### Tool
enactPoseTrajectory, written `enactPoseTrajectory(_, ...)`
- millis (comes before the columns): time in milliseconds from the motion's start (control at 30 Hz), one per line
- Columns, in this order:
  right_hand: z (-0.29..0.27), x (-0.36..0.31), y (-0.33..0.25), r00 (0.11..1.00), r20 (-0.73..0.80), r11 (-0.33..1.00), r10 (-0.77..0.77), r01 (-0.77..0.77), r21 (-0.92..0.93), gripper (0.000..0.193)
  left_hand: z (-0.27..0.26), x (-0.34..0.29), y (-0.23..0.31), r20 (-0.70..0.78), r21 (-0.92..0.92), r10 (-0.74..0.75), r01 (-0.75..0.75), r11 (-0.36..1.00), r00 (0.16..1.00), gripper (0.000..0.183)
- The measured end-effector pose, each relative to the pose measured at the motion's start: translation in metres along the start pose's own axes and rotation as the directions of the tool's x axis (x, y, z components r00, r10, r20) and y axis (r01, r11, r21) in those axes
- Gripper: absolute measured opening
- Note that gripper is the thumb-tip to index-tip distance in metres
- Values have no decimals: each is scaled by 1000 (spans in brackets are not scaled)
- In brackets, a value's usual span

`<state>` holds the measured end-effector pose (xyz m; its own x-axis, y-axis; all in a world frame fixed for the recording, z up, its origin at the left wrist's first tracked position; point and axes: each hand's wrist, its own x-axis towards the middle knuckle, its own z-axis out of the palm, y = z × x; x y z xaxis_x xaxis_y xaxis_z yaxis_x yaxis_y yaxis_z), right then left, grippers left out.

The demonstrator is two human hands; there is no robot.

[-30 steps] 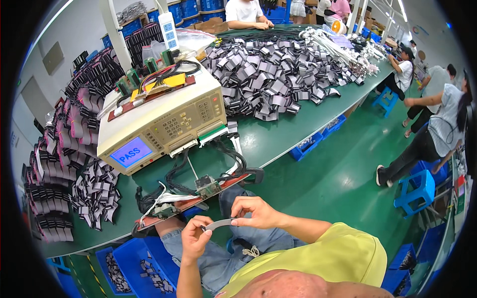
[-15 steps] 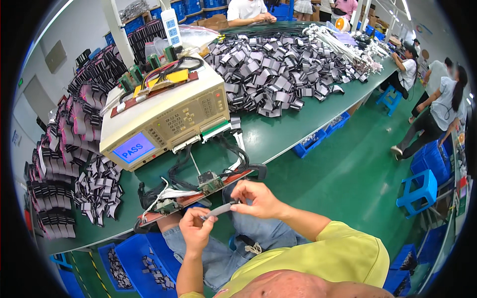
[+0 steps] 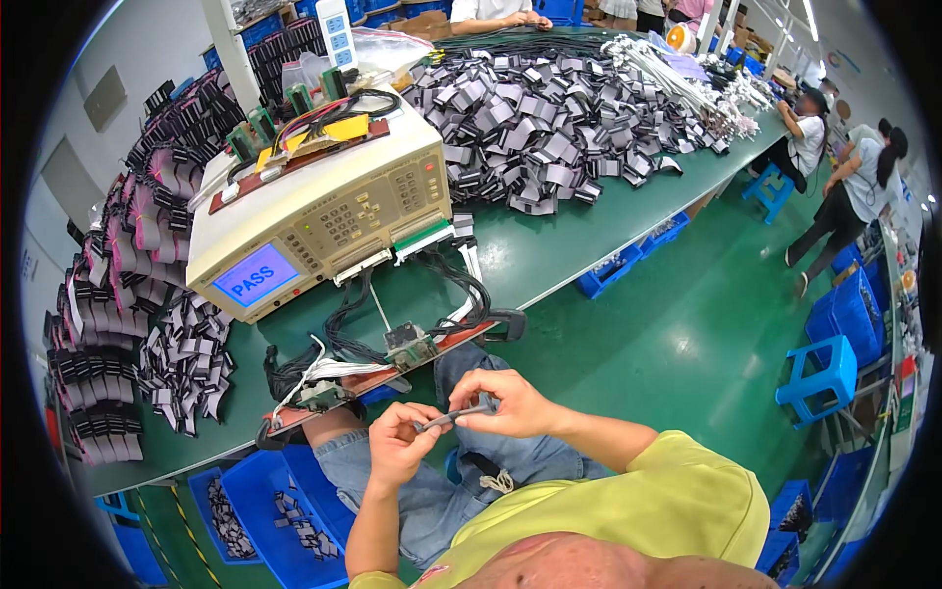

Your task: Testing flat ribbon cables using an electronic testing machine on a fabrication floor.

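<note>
A short grey flat ribbon cable (image 3: 448,419) with dark end connectors is held over my lap. My left hand (image 3: 396,447) pinches one end between thumb and fingers. At the other end, my right hand (image 3: 508,402) has its thumb and fingers closed on the cable. The cable is seen nearly edge-on, and the fingers hide most of its connectors. Just beyond my hands, a red-brown fixture bar (image 3: 371,385) with two connector sockets lies along the bench edge. Black and white wires run from it to a beige tester (image 3: 334,211) with a lit blue screen.
A large heap of ribbon cables (image 3: 549,128) covers the far green bench (image 3: 530,265). More cables are stacked in bundles (image 3: 98,373) and in a small pile (image 3: 186,363) at left. Blue bins (image 3: 260,491) stand below; a blue stool (image 3: 816,378) is on the right. Other people are farther off.
The ribbon cable has turned from showing its flat face to nearly edge-on. My left hand has moved slightly right, closer to my right hand. A person at far right has moved away.
</note>
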<state>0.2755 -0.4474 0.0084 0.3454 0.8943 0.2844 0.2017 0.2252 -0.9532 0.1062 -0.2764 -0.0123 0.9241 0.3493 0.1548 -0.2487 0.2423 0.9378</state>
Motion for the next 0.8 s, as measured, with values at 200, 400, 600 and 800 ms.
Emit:
enactPoseTrajectory(200, -11, 9, -10, 987, -143, 993, -75, 60, -104, 28, -4, 4, 5, -119, -32, 32, -36, 999, 992, 19)
enactPoseTrajectory(400, -13, 19, -12, 898, -327, 870, -294, 110, -481, 30, 0, 16, 6, -225, 675, 365, -125, 727, 903, 24)
enactPoseTrajectory(600, 5, 26, 5, 804, -496, 852, -327, 23, -524, 30, 6, 25, -7, -296, 741, 531, -159, 652, 794, 31)
enactPoseTrajectory(800, 13, 34, 14, 787, -494, 837, -370, 52, -544, 27, 2, 27, -6, -304, 796, 602, -150, 586, 739, 29)
